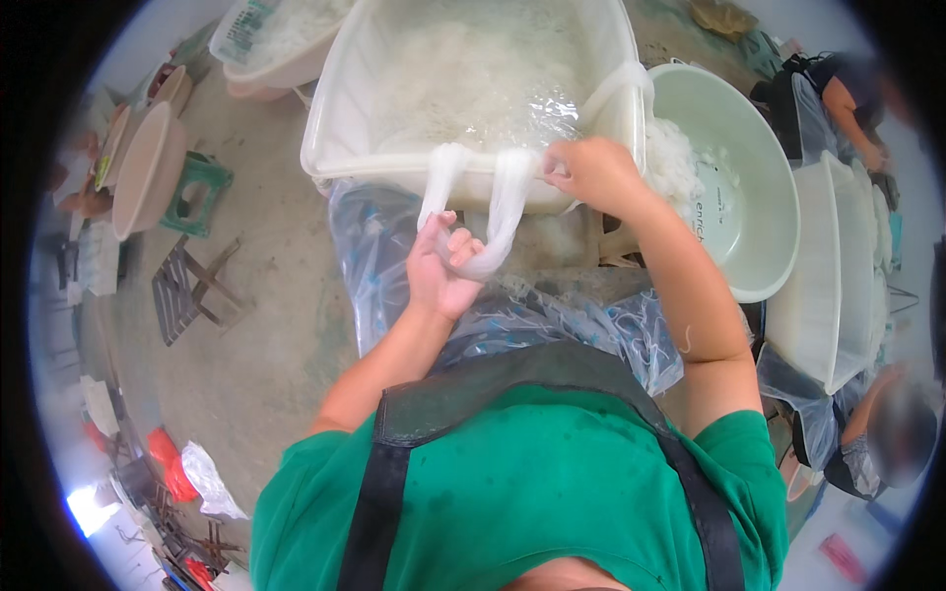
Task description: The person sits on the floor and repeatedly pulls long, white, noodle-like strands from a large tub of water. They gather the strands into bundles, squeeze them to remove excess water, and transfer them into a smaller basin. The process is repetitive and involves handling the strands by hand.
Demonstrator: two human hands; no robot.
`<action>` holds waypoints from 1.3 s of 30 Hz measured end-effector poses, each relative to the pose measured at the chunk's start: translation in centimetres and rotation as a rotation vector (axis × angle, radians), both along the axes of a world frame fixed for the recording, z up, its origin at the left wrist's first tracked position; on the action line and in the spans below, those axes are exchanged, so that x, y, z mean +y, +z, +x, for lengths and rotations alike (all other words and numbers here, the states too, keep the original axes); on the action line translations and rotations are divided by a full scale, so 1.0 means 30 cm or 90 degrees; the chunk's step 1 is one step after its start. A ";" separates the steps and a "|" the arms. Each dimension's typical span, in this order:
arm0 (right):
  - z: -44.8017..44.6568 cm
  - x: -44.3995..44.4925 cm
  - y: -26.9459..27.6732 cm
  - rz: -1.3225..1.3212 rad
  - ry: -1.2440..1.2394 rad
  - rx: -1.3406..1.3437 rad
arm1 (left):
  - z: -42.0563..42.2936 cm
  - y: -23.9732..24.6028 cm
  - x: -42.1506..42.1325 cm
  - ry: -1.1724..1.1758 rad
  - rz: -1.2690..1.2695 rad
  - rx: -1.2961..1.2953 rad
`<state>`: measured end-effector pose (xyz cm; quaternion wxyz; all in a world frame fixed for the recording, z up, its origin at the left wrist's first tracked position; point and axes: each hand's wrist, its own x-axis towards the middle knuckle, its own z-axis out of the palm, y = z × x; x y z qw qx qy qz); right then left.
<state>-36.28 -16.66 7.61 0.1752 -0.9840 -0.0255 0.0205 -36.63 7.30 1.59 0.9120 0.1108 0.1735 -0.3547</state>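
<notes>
A white plastic tub (314,125) of cloudy water stands before me, with pale fibre under the surface. Over its near rim hangs a loop of wet white fibre (510,199), both ends running back towards the water. My left hand (447,270) holds the bottom of this loop, palm up, fingers curled through it. My right hand (595,173) is at the rim just right of the loop, thumb and fingers bent together; whether a thin strand is pinched there I cannot tell. Another white fibre band (621,85) drapes over the tub's right rim.
Right of the tub, a pale green basin (768,207) holds a heap of white fibre (669,166). Clear plastic sheeting (369,251) hangs below the tub. A folding stool (192,284) and a green stool (196,196) stand left. Two people (850,96) work at the right beside another tub (805,281).
</notes>
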 end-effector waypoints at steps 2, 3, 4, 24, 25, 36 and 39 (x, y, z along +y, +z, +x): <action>-0.013 0.016 -0.049 -0.049 0.005 -0.059 | 0.008 -0.019 0.008 0.005 -0.014 0.009; -0.016 0.029 -0.072 -0.069 0.008 -0.089 | 0.009 -0.004 0.013 0.002 -0.039 0.008; -0.022 0.040 -0.093 -0.090 0.011 -0.119 | 0.011 0.014 0.016 0.000 -0.064 0.008; -0.033 0.106 -0.200 -0.076 -0.035 -0.431 | 0.019 0.119 0.029 -0.019 -0.111 -0.015; -0.031 0.106 -0.202 -0.077 -0.039 -0.431 | 0.018 0.115 0.029 -0.018 -0.103 -0.012; 0.053 -0.241 0.246 0.698 -0.232 -0.162 | 0.075 -0.118 0.042 0.028 0.177 -0.069; 0.077 -0.395 0.436 0.601 -0.260 -0.300 | 0.106 -0.166 0.022 -0.009 0.172 -0.071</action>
